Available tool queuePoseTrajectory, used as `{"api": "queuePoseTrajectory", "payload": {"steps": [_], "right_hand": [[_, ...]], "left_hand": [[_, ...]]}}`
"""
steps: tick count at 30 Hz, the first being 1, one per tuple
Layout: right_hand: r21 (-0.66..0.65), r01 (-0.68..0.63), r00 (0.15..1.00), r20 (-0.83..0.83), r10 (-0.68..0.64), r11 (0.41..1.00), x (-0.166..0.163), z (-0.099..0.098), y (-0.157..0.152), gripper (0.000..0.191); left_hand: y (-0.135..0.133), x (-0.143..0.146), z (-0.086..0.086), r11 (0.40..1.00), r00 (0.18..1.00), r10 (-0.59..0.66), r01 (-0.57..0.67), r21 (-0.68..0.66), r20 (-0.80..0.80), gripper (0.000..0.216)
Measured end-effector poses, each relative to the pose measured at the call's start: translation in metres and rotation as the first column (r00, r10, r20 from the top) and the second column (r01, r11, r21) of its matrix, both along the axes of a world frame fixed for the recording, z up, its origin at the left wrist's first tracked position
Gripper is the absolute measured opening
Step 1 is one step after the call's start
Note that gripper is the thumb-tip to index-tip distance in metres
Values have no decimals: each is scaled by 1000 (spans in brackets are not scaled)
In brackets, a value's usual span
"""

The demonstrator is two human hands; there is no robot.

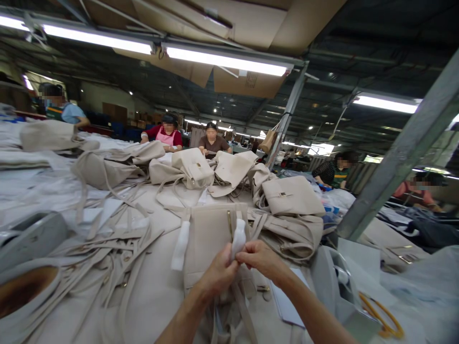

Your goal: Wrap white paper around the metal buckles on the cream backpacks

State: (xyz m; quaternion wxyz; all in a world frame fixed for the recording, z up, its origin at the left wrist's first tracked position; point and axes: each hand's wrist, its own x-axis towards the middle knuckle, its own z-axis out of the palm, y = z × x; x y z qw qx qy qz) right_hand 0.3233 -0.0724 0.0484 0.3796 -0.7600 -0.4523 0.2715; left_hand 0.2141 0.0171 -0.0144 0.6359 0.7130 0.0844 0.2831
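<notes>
The white, soft-looking wrap (239,231) sits just right of centre in the frame, around a strap of the beige leather-look flap backpack (208,234). Key bit is the angle: its long axis runs nearly straight up the frame, top tipped slightly right, so most of it lies beyond the fingers. Both hands are down at its lower end. The left hand (223,267) has that end pinched from the lower left, and the right hand (256,258) pinches it from the lower right. Can't really call one nearer, they're practically meeting there.

Just left of the wrap's upper part there's a gold-toned metal zip (230,224) on the bag, running much the same way. A second white wrap strip (180,246) hangs along the bag's left edge, well apart from the fingers.

Further out on the pale tabletop (158,277): a tangle of beige straps (122,267) at lower left, a grey tape dispenser (332,286) at lower right, and more beige bags (292,196) piled past the top edge of this one.
</notes>
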Motion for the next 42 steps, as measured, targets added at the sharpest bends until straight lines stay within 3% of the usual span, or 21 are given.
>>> {"api": "queuePoseTrajectory", "payload": {"steps": [6,11,16,20,22,27,34,38,42], "right_hand": [[10,43,999,-30,-43,999,-1,1,-5,19],[-12,12,997,-75,-13,1000,2,4,-7,19],[-48,-98,985,-145,90,994,9,6,-9,15],[-39,14,986,-166,-21,999,7,0,-6,17],[2,54,981,-186,-53,999,6,-7,-4,24],[194,52,987,-162,-21,980,8,-26,1,19],[154,103,992,-87,-90,983,4,-26,-2,17],[173,42,980,-197,-7,984,-10,-15,-2,18],[102,120,900,-431,-65,988,-19,-13,-1,11]], "left_hand": [[-7,-5,4,979,994,-111,109,-170,-2,23],[-7,1,-3,958,991,-24,-14,-287,-128,30],[-3,1,0,948,989,-19,-30,-318,-149,38],[-1,0,1,936,990,-38,-12,-352,-137,41],[-1,0,0,936,992,-51,6,-353,-118,43],[0,1,-1,946,995,-73,49,-320,-63,48],[-1,-1,2,967,996,-46,27,-253,-70,53],[0,-4,7,977,997,-10,-6,-215,-71,53],[0,-7,11,972,998,-34,22,-236,-50,62]]}}
